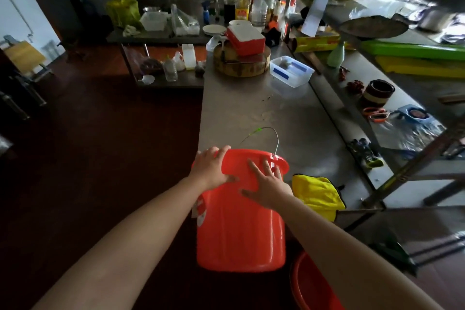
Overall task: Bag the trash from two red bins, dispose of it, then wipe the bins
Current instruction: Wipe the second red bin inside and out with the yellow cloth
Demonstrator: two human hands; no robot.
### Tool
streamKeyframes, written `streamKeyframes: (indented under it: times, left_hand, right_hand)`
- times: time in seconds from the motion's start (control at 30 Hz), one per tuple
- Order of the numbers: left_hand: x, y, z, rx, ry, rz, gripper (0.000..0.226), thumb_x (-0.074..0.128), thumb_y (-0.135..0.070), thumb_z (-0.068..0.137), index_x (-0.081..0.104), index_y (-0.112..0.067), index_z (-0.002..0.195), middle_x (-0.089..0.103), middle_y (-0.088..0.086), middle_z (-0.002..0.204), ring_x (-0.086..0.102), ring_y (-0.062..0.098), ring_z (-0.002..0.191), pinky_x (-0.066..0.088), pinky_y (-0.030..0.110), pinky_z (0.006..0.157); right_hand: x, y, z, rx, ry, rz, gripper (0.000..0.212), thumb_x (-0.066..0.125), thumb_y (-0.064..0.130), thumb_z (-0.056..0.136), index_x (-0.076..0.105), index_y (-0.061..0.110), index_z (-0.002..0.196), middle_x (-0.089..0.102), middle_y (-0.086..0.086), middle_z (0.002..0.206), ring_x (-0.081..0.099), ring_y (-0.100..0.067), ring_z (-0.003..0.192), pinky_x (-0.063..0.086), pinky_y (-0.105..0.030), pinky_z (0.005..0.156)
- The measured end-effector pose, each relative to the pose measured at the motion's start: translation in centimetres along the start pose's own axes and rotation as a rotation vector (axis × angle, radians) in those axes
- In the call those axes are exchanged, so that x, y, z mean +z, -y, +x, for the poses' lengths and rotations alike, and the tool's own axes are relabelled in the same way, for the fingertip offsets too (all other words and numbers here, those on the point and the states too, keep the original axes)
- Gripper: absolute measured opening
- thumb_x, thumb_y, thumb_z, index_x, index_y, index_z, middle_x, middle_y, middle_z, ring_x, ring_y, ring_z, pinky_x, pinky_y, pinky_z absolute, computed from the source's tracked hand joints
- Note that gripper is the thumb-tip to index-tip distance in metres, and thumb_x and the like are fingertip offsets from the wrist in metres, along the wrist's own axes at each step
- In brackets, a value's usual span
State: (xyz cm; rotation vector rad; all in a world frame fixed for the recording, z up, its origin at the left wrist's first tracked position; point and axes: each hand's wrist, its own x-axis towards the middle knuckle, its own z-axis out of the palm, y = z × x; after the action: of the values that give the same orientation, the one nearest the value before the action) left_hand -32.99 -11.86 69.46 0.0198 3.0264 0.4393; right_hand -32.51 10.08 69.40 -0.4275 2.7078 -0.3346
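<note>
Left hand (212, 167) was clamped on the near-left rim of the red bucket (239, 229), fingers hooked over the lip, thumb down on the wall. The bucket hung tilted at the near end of the steel counter (251, 113), mouth away from the camera, base towards it, and its wire handle (274, 133) arched up beyond the rim. Right hand (269, 187) lay flat on the upper wall, fingers spread wide, gripping nothing. Just beside it, on the counter's corner, sat a crumpled yellow cloth (317, 195). Down low, a second red bin (312, 287) stood on the floor, partly hidden by the right forearm.
</note>
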Motion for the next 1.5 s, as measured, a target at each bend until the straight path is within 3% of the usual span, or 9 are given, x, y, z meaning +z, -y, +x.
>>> streamKeyframes:
  times: [0.1, 0.17, 0.27, 0.5, 0.67, 0.83, 1.07, 1.2, 1.5]
  left_hand:
    - [-0.8, -0.7, 0.7, -0.004, 0.035, -0.058, 0.103, 0.074, -0.079, 0.061, 0.036, -0.031, 0.144, 0.05, 0.01, 0.131, 0.047, 0.033, 0.125, 0.038, 0.046, 0.108]
    - [-1.1, -1.4, 0.6, 0.01, 0.118, -0.061, 0.1, 0.075, -0.079, 0.06, 0.038, -0.033, 0.141, 0.05, 0.007, 0.128, 0.045, 0.031, 0.124, 0.04, 0.046, 0.105]
    - [-1.2, -2.3, -0.2, 0.051, 0.159, -0.068, 0.092, 0.075, -0.076, 0.064, 0.04, -0.033, 0.138, 0.051, 0.003, 0.126, 0.044, 0.028, 0.124, 0.039, 0.046, 0.105]
    - [-1.9, -1.5, -2.6, 0.151, 0.214, -0.041, 0.08, 0.077, -0.071, 0.067, 0.042, -0.034, 0.129, 0.048, -0.002, 0.113, 0.043, 0.023, 0.117, 0.036, 0.044, 0.104]
    - [-1.8, -0.8, -4.1, 0.226, 0.234, 0.001, 0.078, 0.075, -0.071, 0.069, 0.041, -0.036, 0.13, 0.047, -0.003, 0.112, 0.039, 0.02, 0.113, 0.033, 0.039, 0.098]
    - [-2.3, -1.1, -6.2, 0.263, 0.292, 0.04, 0.073, 0.047, -0.086, 0.078, 0.04, -0.041, 0.135, 0.049, -0.001, 0.122, 0.04, 0.02, 0.121, 0.033, 0.041, 0.106]
    - [-4.8, -4.9, -8.9, 0.195, -0.093, 0.068, 0.071, 0.06, -0.039, 0.094, 0.026, -0.026, 0.156, 0.031, 0.009, 0.152, 0.031, 0.034, 0.138, 0.033, 0.047, 0.114]
    - [-3.3, -6.8, -11.7, 0.085, -0.057, 0.128, 0.083, 0.061, -0.03, 0.096, 0.009, -0.026, 0.161, 0.016, 0.011, 0.164, 0.015, 0.036, 0.151, 0.025, 0.052, 0.119]
    - [1.8, -11.4, -15.3, 0.075, -0.102, 0.06, 0.029, 0.042, -0.04, 0.105, 0.055, -0.018, 0.119, 0.059, 0.004, 0.119, 0.054, 0.027, 0.116, 0.036, 0.046, 0.106]
  right_hand:
    - [-1.2, -0.2, -0.4, -0.033, -0.195, -0.025, 0.061, 0.054, 0.062, 0.092, 0.041, 0.042, 0.149, 0.033, -0.004, 0.16, 0.038, -0.034, 0.143, 0.05, -0.046, 0.099]
    - [-2.3, -0.6, -0.4, -0.013, -0.444, 0.031, 0.035, 0.052, 0.047, 0.097, 0.071, 0.022, 0.11, 0.064, -0.008, 0.122, 0.061, -0.034, 0.114, 0.051, -0.039, 0.085]
    - [-3.7, -1.6, 0.3, 0.169, -0.622, 0.228, 0.029, 0.056, 0.036, 0.095, 0.067, 0.011, 0.105, 0.059, -0.014, 0.113, 0.056, -0.039, 0.109, 0.048, -0.045, 0.086]
    - [-4.3, -3.3, 2.3, 0.362, -0.365, 0.694, 0.055, 0.067, 0.033, 0.091, 0.048, 0.016, 0.14, 0.065, -0.014, 0.123, 0.061, -0.035, 0.115, 0.049, -0.035, 0.093]
    - [-5.2, -2.3, 2.9, 0.444, -0.463, 0.909, 0.013, 0.063, 0.02, 0.09, 0.069, 0.008, 0.089, 0.069, -0.013, 0.083, 0.062, -0.028, 0.068, 0.054, -0.043, 0.072]
    - [-6.6, -0.7, 1.6, 0.455, -0.38, 1.284, 0.031, 0.061, 0.003, 0.093, 0.051, 0.013, 0.065, 0.047, -0.006, 0.055, 0.043, -0.011, 0.032, 0.035, -0.018, 0.037]
    - [-6.1, 1.4, -4.7, 0.299, 0.078, 1.163, 0.019, 0.065, 0.015, 0.095, 0.054, 0.014, 0.08, 0.039, -0.001, 0.059, 0.037, -0.011, 0.038, 0.032, -0.017, 0.039]
    - [-4.3, 0.8, -9.6, 0.225, 0.255, 1.119, 0.025, 0.065, 0.024, 0.096, 0.055, 0.018, 0.074, 0.04, 0.003, 0.054, 0.039, -0.011, 0.044, 0.033, -0.018, 0.046]
    - [-1.1, -4.2, -17.0, 0.175, 0.273, 1.186, 0.026, 0.047, 0.012, 0.092, 0.052, 0.007, 0.067, 0.034, -0.004, 0.055, 0.026, -0.016, 0.046, 0.022, -0.023, 0.049]
